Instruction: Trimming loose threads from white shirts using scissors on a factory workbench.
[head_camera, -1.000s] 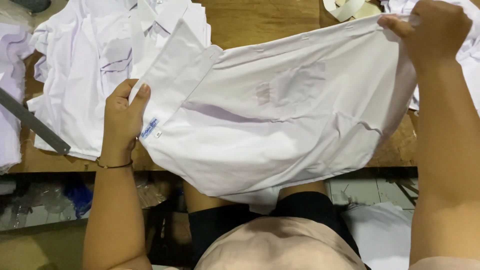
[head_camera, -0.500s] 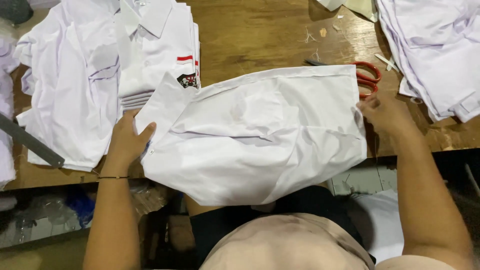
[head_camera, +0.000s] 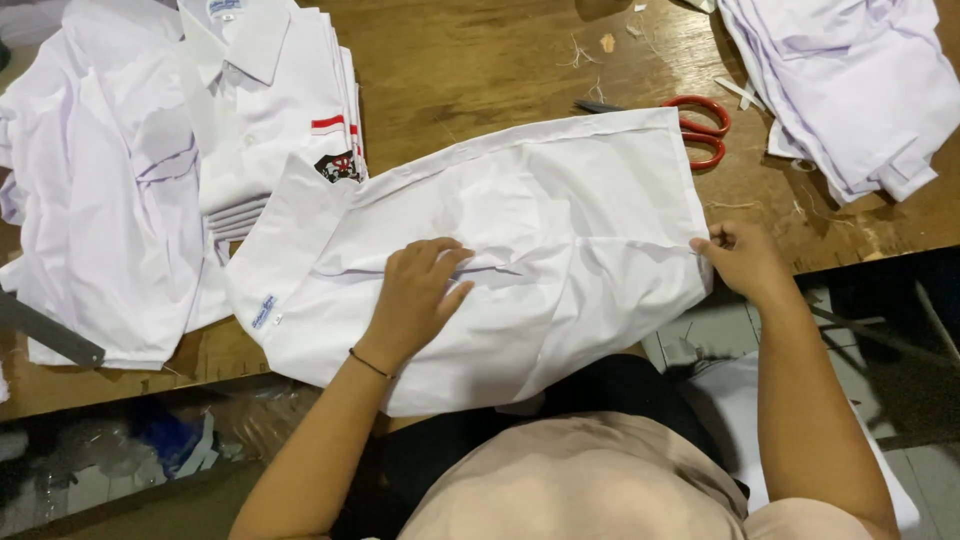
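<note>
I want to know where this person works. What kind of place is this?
Probably a sewing or garment workshop. Stacks of folded white shirts lie on a worn wooden table, red-handled scissors sit among thread scraps, and both hands smooth a white shirt.

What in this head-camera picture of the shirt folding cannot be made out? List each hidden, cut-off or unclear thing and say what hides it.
- Red-handled scissors: blades mostly covered by the white shirt.
- Right hand: fingertips curled into the shirt's edge, grip unclear.
- Shirt under the left hand: the palm hides the crease there.
- Stack of folded shirts: top cut off by the picture's edge.
- Pile of white cloth: runs off the right edge.
- Grey bar: cut off at the left.
</note>
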